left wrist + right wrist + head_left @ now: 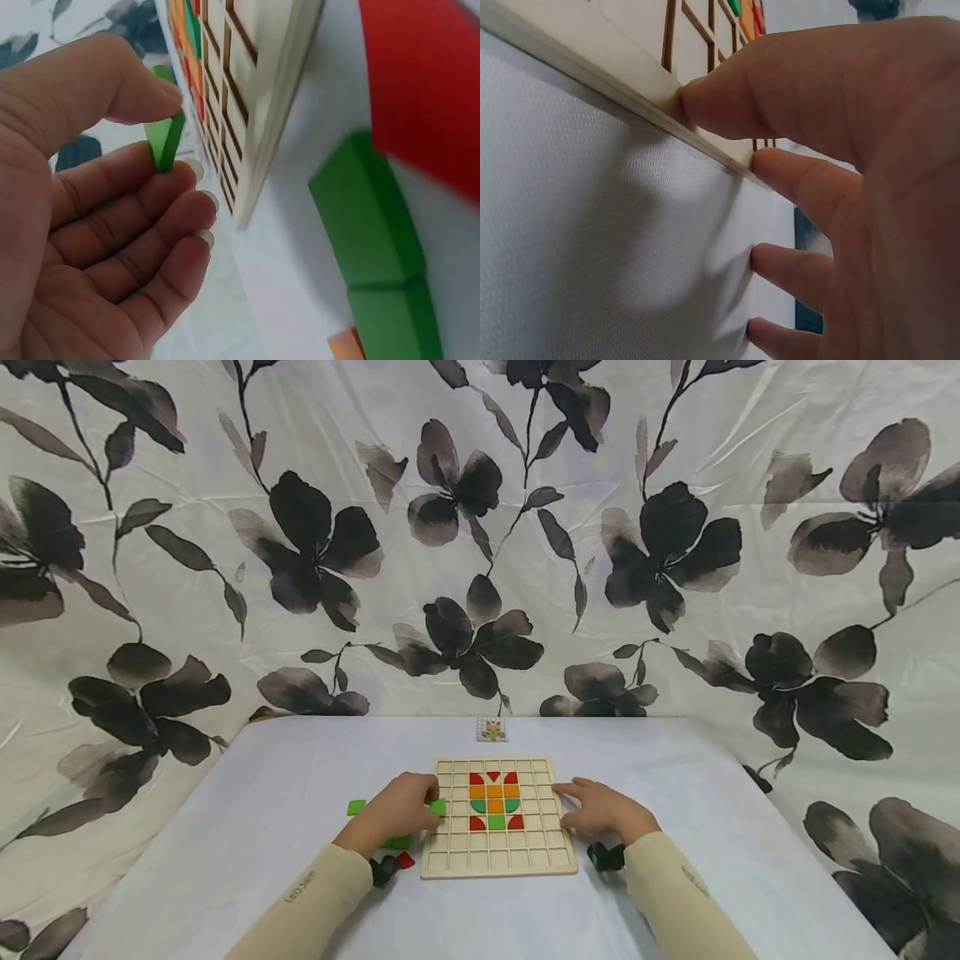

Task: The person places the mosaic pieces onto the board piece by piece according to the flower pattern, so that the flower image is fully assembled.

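Over at the left of the white surface (262,810), a flat green square (356,807) lies by itself. Just right of it comes the left hand (400,804), thumb and forefinger pinching a green piece (437,807) at the left edge of the wooden board (498,874); the thumb covers part of that piece, and I can't tell whether it touches the board. Beneath the wrist are more green pieces (399,842), half hidden by the arm, with a red piece (406,860) beside them, next to a dark wrist device (385,870). From the left wrist, the red one is cut off by the frame, and only a corner of an orange piece (346,346) peeps in.

The gridded board sits mid-surface, its middle cells filled with red, orange and green shapes (494,802). Behind it lies a small patterned card (492,729), too tiny for me to make out in detail.

On the right, the right hand (606,810) holds nothing in its grasp: the fingers are spread, with thumb and forefinger touching the board's right edge. Whether its lower fingers touch the surface, I can't tell.
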Available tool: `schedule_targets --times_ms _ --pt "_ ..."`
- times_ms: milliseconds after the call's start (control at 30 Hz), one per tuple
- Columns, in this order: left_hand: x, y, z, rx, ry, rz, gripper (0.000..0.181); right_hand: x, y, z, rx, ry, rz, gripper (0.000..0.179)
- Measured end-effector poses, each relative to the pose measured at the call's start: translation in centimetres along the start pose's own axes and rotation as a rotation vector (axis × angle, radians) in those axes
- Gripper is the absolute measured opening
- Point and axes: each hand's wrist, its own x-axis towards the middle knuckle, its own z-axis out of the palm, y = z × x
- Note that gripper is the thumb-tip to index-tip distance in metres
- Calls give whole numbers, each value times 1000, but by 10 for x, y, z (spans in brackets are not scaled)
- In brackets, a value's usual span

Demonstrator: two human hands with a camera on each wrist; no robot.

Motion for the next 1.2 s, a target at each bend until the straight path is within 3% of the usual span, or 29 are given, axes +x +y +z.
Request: schedule_targets --times_ms 167,433,667,867,1133,1200 --pt "-1 9 5 -8 -21 18 29 0 -2 -2 16 -6 -1 63" --pt "2 15 16 -8 -63 76 21 -2 -2 -1 21 -10 1 63" --pt "2 21 17 -1 -88 108 19 -1 -1 1 10 -6 2 63" --pt "1 20 17 -12 -109 142 18 0 0 2 15 -6 12 63" --pt "1 16 21 73 -100 225 19 -2 0 1 28 -9 16 63" --pt "1 16 22 85 -108 218 21 -3 0 0 28 -9 16 63"
